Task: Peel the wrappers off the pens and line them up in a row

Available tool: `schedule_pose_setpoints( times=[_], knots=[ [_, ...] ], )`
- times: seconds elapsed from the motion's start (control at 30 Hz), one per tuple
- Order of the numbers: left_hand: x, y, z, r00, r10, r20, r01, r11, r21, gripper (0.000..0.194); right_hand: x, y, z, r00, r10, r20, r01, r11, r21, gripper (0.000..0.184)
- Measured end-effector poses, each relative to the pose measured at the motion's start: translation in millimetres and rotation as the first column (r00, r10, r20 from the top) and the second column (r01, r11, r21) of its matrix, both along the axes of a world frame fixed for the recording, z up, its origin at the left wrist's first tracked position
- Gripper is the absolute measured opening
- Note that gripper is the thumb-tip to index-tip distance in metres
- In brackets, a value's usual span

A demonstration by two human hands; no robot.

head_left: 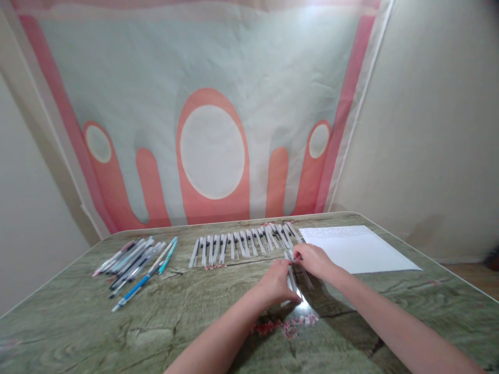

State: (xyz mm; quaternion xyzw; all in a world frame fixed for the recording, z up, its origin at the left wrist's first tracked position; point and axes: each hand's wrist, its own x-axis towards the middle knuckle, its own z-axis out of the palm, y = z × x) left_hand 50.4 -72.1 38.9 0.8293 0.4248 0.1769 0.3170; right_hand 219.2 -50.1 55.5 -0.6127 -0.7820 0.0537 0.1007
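Several clear-barrelled pens (292, 278) lie on the table right of centre, between my two hands. My left hand (275, 284) curves around their left side, thumb at the lower part and fingers higher up, holding them together. At the upper ends, the fingers of my right hand (312, 258) are pinched on a pen, mostly hidden by the hand. Just beyond them stretches a row of similar clear pens (241, 243) with dark parts, laid side by side.
Mixed pens lie in a loose pile (134, 262) at the left, a blue pen (134, 292) in front. A white paper sheet (362, 252) with writing along its top lies right of my hands. The wood-patterned table (156, 337) backs onto a patterned hanging cloth (212, 52).
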Motion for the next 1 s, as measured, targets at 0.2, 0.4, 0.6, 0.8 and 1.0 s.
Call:
schedule_pose_setpoints(
  times=[0.2,0.4,0.6,0.8,1.0],
  knots=[
    [1,-2,-5.2,0.999,0.013,0.030,-0.014,1.000,0.009,0.086,-1,0,1.0,1.000,-0.009,-0.010,0.008,1.000,-0.021,0.006],
    [1,-2,-8.6,0.997,0.004,0.079,-0.006,1.000,0.028,0.086,4,1,2.8,0.999,0.001,-0.035,-0.001,1.000,0.004,0.009],
    [1,-3,-6.8,0.997,0.007,0.075,-0.009,1.000,0.023,0.085,11,4,4.6,0.999,0.021,-0.049,-0.021,1.000,0.007,0.011],
    [1,-4,-3.1,0.997,0.004,0.083,-0.006,1.000,0.018,0.085,10,5,3.0,0.999,-0.001,-0.048,-0.002,0.999,-0.054,0.010],
    [3,-5,-1.8,0.995,0.017,0.097,-0.017,1.000,-0.002,0.078,9,5,0.1,0.999,0.008,-0.043,-0.011,0.998,-0.068,0.009]
  ],
)
